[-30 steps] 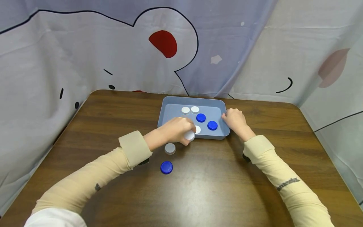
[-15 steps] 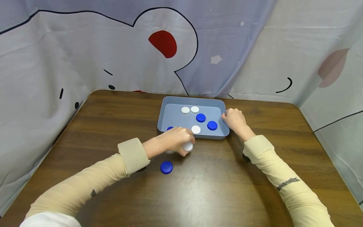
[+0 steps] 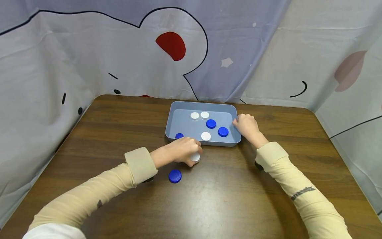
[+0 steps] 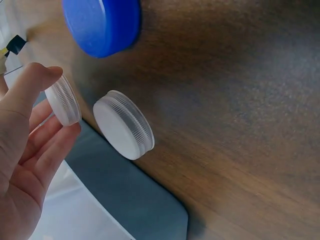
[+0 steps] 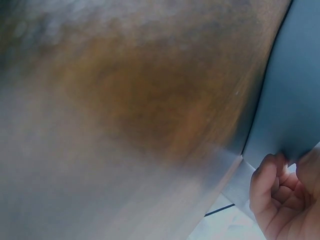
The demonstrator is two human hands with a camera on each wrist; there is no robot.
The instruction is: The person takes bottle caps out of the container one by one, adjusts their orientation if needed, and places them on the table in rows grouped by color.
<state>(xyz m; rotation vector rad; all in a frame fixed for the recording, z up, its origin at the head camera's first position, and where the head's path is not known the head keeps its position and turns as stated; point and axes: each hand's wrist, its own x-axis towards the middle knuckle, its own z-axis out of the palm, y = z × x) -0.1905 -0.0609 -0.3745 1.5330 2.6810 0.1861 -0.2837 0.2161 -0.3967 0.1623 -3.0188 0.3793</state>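
Observation:
My left hand [image 3: 182,150] pinches a white bottle cap [image 3: 195,157] on edge between thumb and fingertips, just in front of the tray. In the left wrist view this cap [image 4: 64,102] shows its ribbed side. Another white cap [image 4: 122,125] rests on the table beside it, mostly hidden behind the hand in the head view. Nearer to me lies a blue cap [image 3: 174,176]. My right hand [image 3: 246,127] grips the right wall of the blue-grey tray [image 3: 209,105]; in the right wrist view its curled fingers [image 5: 265,185] and thumb meet at the rim.
Inside the tray are white caps [image 3: 206,136] and blue caps [image 3: 222,131], including one blue cap [image 3: 179,135] in the near left corner. The tray stands on a brown wooden table [image 3: 238,192], with a printed curtain [image 3: 131,59] hanging behind.
Holding the white cap, my left hand has moved from the tray's near edge toward me and slightly left. A blue cap in the tray's near left corner has come into view. The right hand stays put.

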